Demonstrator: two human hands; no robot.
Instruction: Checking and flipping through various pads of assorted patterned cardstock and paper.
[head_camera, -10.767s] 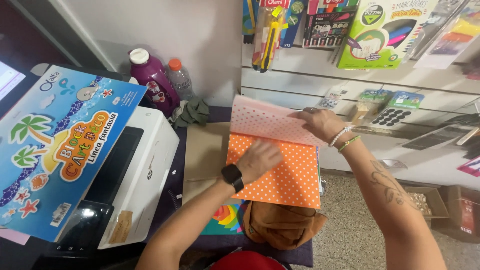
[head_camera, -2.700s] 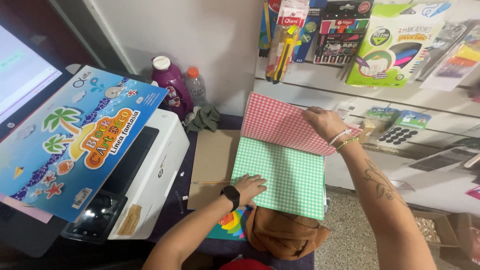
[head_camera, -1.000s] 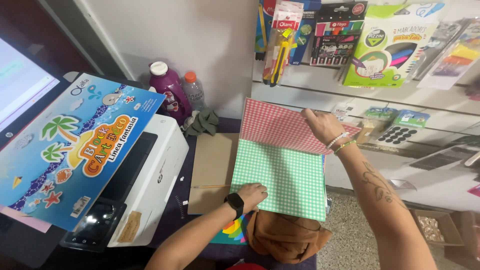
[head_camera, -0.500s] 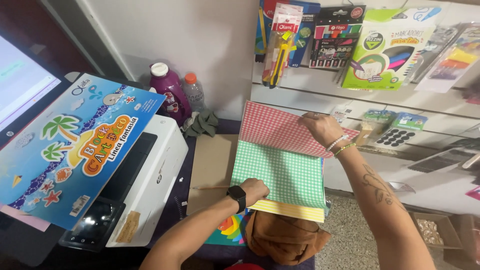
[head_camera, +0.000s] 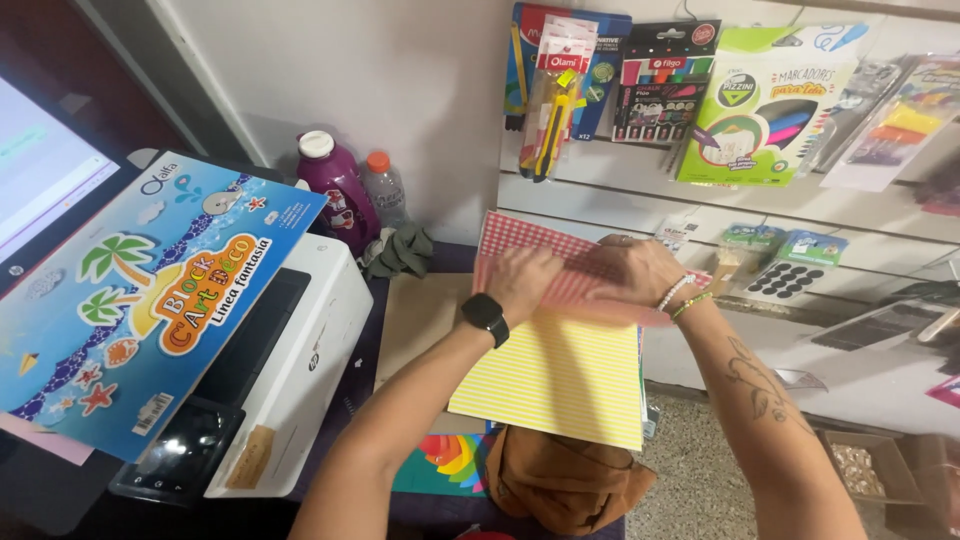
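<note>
A pad of patterned paper lies open in front of me, with a yellow striped sheet on top. Flipped-up sheets with a red checked pattern are held back toward the wall. My left hand, a black watch on its wrist, presses against those raised sheets from the left. My right hand, with bead bracelets at the wrist, grips the same raised sheets from the right. Both hands meet at the fold of the pad.
A white printer stands at left with a blue illustrated cardboard cover leaning on it. Beside a screen, a purple bottle and clear bottle stand at the wall. Packs of markers hang above. A brown bag lies below.
The green checked sheet has been flipped up and a yellow striped sheet now lies on top. My left hand moved from the pad's lower edge up to the raised sheets.
</note>
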